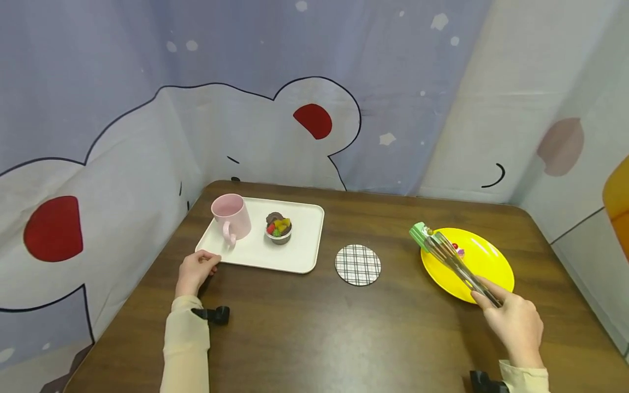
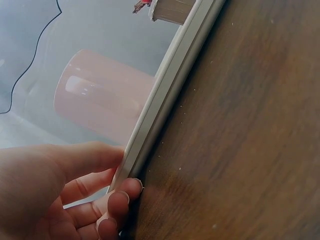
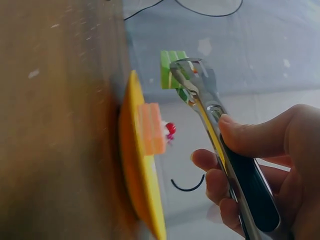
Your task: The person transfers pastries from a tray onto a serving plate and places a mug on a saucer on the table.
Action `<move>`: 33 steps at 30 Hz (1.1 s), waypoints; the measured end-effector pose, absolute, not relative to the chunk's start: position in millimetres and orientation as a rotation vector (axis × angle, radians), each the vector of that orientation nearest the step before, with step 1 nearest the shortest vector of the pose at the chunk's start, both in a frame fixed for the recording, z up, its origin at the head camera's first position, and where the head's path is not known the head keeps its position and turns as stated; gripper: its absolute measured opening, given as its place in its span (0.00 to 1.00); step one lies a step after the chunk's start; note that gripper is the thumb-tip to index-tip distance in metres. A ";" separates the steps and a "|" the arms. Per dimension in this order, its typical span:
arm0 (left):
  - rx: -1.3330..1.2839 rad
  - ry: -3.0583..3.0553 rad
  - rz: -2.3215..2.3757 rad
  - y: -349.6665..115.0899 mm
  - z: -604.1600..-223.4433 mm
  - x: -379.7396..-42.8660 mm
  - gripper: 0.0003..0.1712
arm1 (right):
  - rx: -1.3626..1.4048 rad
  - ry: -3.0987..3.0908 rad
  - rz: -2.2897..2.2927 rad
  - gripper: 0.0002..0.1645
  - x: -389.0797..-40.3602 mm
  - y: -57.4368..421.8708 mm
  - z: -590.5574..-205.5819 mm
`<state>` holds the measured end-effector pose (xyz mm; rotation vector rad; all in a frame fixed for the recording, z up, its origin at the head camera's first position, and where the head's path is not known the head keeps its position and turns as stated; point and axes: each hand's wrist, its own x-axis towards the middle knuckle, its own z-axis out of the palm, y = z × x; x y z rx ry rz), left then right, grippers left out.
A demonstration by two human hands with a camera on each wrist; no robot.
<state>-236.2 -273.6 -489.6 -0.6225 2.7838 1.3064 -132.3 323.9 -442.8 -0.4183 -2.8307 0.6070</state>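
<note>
At the near left corner of a white tray (image 1: 304, 234), my left hand (image 1: 194, 273) pinches the rim between thumb and fingers. A pink mug (image 1: 235, 221) and a fruit-topped chocolate cupcake (image 1: 279, 232) stand on that tray. My right hand (image 1: 513, 325) grips metal tongs (image 1: 459, 268), whose tips hold a green cake slice (image 3: 172, 70) in the air. The slice hangs over the far left rim of a yellow plate (image 1: 491, 267). On the plate sits an orange cake slice (image 3: 151, 130) with a red-and-white topping, largely hidden by the tongs in the head view.
A round checked coaster (image 1: 357, 265) lies on the brown wooden table (image 1: 334, 338) between tray and plate. A patterned curtain (image 1: 393, 98) hangs behind the table and along its sides. Something orange (image 1: 618, 196) shows at the right edge.
</note>
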 end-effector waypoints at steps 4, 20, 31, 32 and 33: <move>-0.620 2.792 1.299 -273.4 -490.1 -236.3 0.18 | -0.452 -2.845 0.594 0.29 -122.9 328.3 -448.1; -0.631 2.770 1.310 -272.0 -487.7 -234.8 0.19 | -0.480 -2.893 0.500 0.33 -96.0 358.7 -452.4; -0.585 2.826 1.297 -274.1 -489.1 -236.0 0.17 | -0.430 -2.945 0.520 0.36 -93.0 355.5 -461.6; -0.589 2.823 1.295 -274.1 -489.4 -235.7 0.17 | -0.430 -2.956 0.531 0.37 -93.4 355.5 -462.2; -0.593 2.818 1.294 -274.0 -489.8 -235.3 0.18 | -0.428 -2.966 0.541 0.38 -94.0 355.7 -462.5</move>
